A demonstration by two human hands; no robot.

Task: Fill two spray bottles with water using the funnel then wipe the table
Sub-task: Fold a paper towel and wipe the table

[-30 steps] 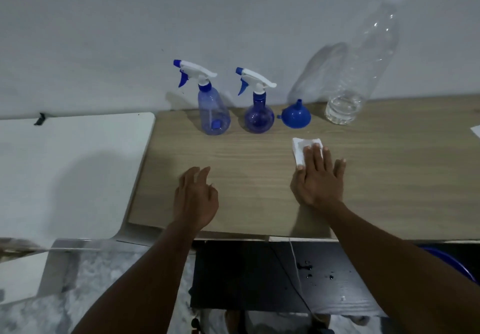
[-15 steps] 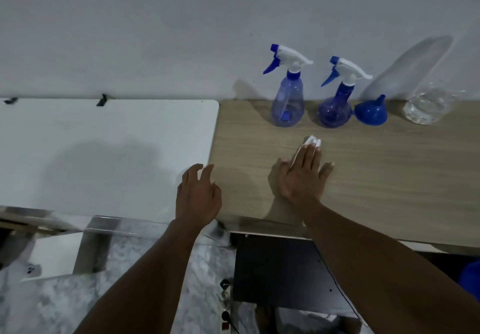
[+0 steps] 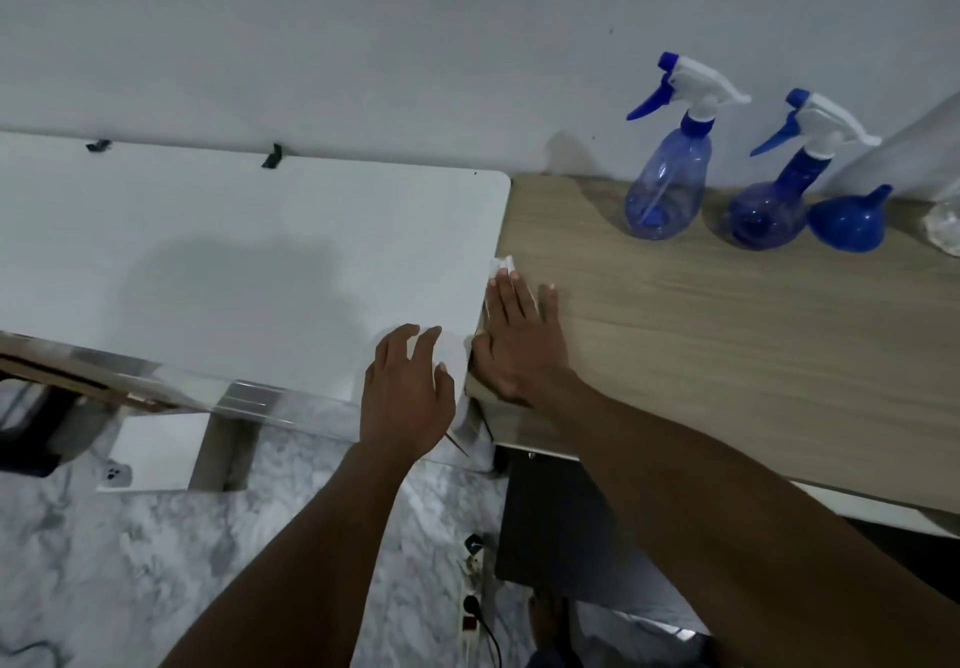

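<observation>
Seemingly the filling is over: both spray bottles, the paler one (image 3: 670, 189) and the darker one (image 3: 769, 210), stand capped against the wall with the funnel (image 3: 849, 223) upturned just beside them, though how much water they hold is hard to read. Wiping is the step in hand. The right hand (image 3: 511, 340) lies flat, fingers straight and together, pressing the white cloth (image 3: 503, 266) onto the wooden table (image 3: 727, 345) at its left edge, right on the seam with the white tabletop (image 3: 234, 262). The left hand (image 3: 405, 397) is over that white top's near corner, fingers loosely spread, holding nothing; whether it touches is unclear. Leftward the wood ends, so I judge the stroke should turn back right, where bare wood lies open. The bottles stand well apart from the cloth; only a pass near the wall would risk knocking them.
</observation>
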